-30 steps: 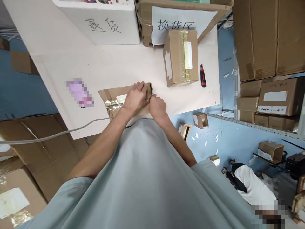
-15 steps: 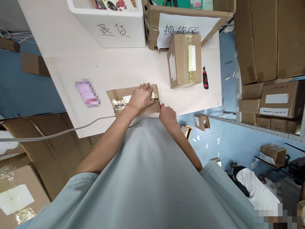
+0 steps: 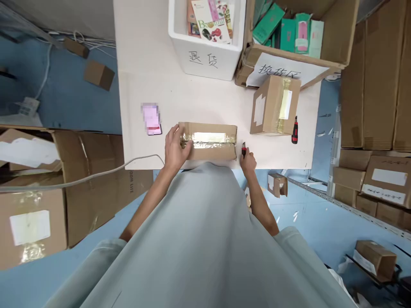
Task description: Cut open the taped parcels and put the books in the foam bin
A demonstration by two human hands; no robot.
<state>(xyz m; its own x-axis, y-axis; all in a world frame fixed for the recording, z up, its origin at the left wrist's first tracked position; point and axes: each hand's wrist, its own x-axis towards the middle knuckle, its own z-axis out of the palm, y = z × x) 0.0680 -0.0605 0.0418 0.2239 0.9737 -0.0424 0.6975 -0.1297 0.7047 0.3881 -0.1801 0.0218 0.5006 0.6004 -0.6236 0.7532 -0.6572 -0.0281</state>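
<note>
In the head view, the long box (image 3: pixel 208 152) lies flat between the hands, close to the near edge of the table (image 3: pixel 192 100). The left hand (image 3: pixel 175 149) is open, fingers spread over the box's left end and thumb on its top. The right hand (image 3: pixel 248 163) grips a red-and-black cutter (image 3: pixel 244 150) just beside the right end, blade pointing away from the body.

Bare table stretches ahead of both hands as far as the white tub (image 3: pixel 207 57). To the right of the right hand, a bare strip runs along the near edge; the table's right edge lies farther right. Its left edge is well to the left of the left hand.

On the table there are two cutters, one long box, one smaller taped box (image 3: pixel 269 109), one white tub, one large open carton (image 3: pixel 334 32) and one blurred pink item (image 3: pixel 151 117).

The taped box stands ahead and right of the right hand, blocking the way to the carton; the spare cutter (image 3: pixel 294 131) lies against its right side. The pink item sits ahead and left of the left hand. A grey cable (image 3: pixel 96 174) crosses the table's left edge and reaches close to the left wrist.
</note>
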